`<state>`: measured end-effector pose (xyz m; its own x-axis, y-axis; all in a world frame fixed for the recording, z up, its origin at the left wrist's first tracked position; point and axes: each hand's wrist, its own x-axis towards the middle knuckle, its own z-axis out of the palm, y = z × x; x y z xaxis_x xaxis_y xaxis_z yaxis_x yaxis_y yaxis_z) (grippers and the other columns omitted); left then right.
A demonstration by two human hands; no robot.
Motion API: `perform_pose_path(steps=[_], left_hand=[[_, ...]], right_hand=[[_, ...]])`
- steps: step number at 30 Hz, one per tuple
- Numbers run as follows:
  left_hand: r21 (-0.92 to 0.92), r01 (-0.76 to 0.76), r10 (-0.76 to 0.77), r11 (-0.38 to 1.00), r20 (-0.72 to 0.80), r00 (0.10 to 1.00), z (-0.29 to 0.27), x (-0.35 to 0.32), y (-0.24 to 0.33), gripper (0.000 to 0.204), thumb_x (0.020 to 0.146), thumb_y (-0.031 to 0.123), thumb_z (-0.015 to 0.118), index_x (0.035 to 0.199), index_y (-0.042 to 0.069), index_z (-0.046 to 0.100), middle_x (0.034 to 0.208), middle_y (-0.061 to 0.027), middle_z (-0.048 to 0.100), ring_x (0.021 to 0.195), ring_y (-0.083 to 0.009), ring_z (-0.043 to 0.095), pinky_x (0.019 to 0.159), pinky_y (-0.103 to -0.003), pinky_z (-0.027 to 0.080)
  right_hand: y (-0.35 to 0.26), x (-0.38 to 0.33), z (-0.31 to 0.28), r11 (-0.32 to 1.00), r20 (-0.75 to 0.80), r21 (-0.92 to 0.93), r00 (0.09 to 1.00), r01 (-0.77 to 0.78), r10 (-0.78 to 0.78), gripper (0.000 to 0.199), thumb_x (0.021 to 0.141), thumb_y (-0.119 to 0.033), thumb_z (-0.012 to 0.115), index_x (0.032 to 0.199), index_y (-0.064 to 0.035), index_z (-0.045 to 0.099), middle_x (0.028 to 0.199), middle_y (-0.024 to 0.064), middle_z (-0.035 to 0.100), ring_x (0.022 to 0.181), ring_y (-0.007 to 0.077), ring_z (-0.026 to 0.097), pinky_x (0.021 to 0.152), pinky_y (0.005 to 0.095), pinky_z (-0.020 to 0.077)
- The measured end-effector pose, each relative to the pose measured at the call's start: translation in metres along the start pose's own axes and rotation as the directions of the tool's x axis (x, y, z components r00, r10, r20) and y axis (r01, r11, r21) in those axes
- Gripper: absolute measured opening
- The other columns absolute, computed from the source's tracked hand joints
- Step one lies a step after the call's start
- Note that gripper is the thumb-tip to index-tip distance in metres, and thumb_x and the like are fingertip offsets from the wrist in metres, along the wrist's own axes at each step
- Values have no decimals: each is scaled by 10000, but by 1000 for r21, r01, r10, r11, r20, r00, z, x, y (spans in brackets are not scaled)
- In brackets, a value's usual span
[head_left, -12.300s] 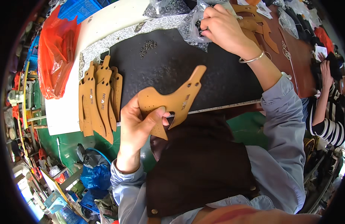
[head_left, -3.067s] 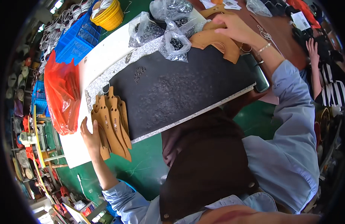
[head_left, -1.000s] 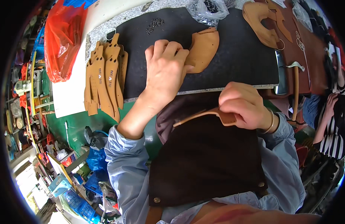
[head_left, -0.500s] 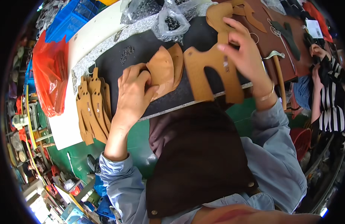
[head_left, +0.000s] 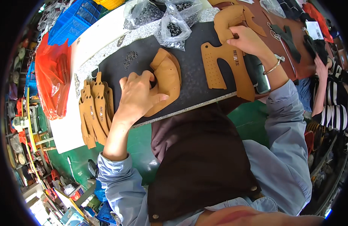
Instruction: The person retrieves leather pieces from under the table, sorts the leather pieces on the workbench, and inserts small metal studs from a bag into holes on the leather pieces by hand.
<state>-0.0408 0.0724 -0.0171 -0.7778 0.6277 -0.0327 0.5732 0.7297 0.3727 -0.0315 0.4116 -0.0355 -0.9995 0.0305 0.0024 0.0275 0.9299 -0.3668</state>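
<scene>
My left hand [head_left: 138, 94] is closed on a curved tan leather piece [head_left: 172, 77], its thumb lying on the near part and its fingers curled at the left edge. At the right, my right hand [head_left: 251, 41] pinches the lower edge of another tan leather piece [head_left: 228, 20]. Just below those fingertips lies a flat leather cutout [head_left: 236, 69] with two legs; rows of small holes run down its left leg. Whether this cutout joins the pinched piece is hidden by the fingers. Several similar leather cutouts [head_left: 94, 113] lie stacked left of my left forearm.
Small dark metal bits [head_left: 130, 59] are heaped on the black mat [head_left: 191, 67]. Clear bags [head_left: 174, 32] of dark parts stand at the back. A red plastic bag [head_left: 49, 83] and blue crate [head_left: 74, 20] are at the left. Another person's arm [head_left: 320, 86] shows at the right.
My right hand has moved slightly right and down, and the two-legged cutout has shifted right. The leather under my left hand now curves over, with my thumb farther across it.
</scene>
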Motion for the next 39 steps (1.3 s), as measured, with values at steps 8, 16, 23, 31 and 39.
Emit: perform_pose_path(steps=[8, 16, 23, 31, 39], left_hand=[[-42, 32, -25, 999, 164, 986, -9, 2, -14, 390, 628, 303, 718, 819, -11, 587, 749, -122, 588, 768, -268, 537, 787, -371, 349], [-455, 190, -222, 870, -17, 975, -86, -54, -56, 287, 733, 157, 684, 884, -56, 568, 746, -73, 583, 639, -118, 539, 467, -247, 400], [-405, 292, -247, 867, 161, 956, -87, -47, -49, 291, 738, 139, 679, 913, -64, 566, 774, -78, 576, 690, -133, 581, 486, -255, 460], [-96, -61, 73, 993, 125, 989, -23, 0, -41, 245, 681, 167, 686, 837, -8, 615, 789, -120, 611, 730, -282, 584, 686, -371, 446], [69, -110, 128, 992, -417, 900, -8, -27, -26, 152, 669, 76, 690, 776, 3, 611, 657, -95, 559, 657, -223, 545, 621, -319, 426]], right_hand=[[-50, -51, -9, 730, 46, 682, 994, 39, -96, 178, 791, -89, 573, 908, 42, 597, 821, 21, 617, 748, 68, 544, 680, 229, 445], [-154, -53, 62, 544, 174, 838, 927, 36, -331, 112, 817, -90, 595, 802, 11, 548, 746, -9, 517, 666, 26, 454, 553, 206, 384], [-169, -62, 90, 830, -165, 294, 881, 474, -444, 221, 693, -92, 662, 657, 10, 470, 1057, 95, 476, 978, 284, 430, 777, 364, 389], [-146, -101, 41, 631, -50, 721, 930, 287, -365, 92, 713, 7, 595, 775, 10, 528, 783, 87, 544, 670, 146, 516, 604, 246, 397], [-149, -95, 42, 471, -192, 788, 885, 396, -424, 91, 753, 39, 588, 829, 41, 538, 822, 92, 546, 685, 133, 538, 609, 235, 441]])
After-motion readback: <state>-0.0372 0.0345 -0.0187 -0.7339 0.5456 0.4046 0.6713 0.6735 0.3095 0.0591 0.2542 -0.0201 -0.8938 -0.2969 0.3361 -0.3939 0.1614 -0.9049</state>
